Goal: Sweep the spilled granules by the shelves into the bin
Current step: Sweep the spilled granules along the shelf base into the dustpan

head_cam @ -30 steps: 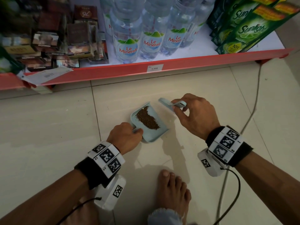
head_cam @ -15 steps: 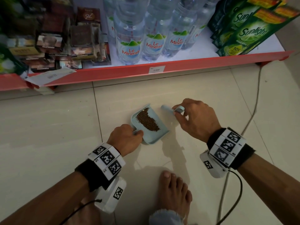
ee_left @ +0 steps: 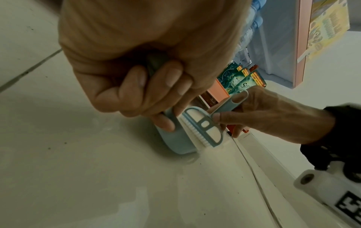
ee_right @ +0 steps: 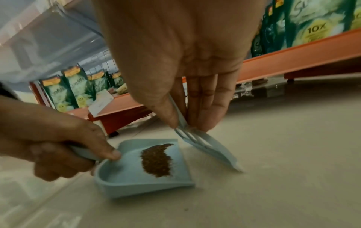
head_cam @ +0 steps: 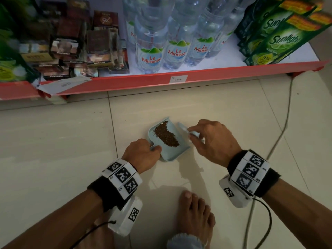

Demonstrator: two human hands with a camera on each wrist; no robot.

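A small light-blue dustpan [head_cam: 175, 150] [ee_right: 125, 183] [ee_left: 175, 141] lies on the pale floor tiles below the shelf, holding a brown streak of granules [head_cam: 166, 136] [ee_right: 157, 159]. My left hand [head_cam: 142, 154] [ee_left: 148, 86] grips its handle from the left. My right hand [head_cam: 213, 141] [ee_right: 187, 108] pinches the handle of a small light-blue brush [head_cam: 186, 131] [ee_right: 207, 149] [ee_left: 197, 128], whose white bristles touch the floor at the pan's right edge. No bin is in view.
A red-edged bottom shelf [head_cam: 206, 74] runs across the back with water bottles [head_cam: 152, 44], green detergent packs [head_cam: 280, 38] and dark boxes [head_cam: 75, 51]. A cable [head_cam: 280, 133] trails over the floor on the right. My bare foot [head_cam: 195, 218] is just behind the pan.
My right hand has brought the brush down and closer to the pan's right edge. The pan and my left hand have stayed where they were.
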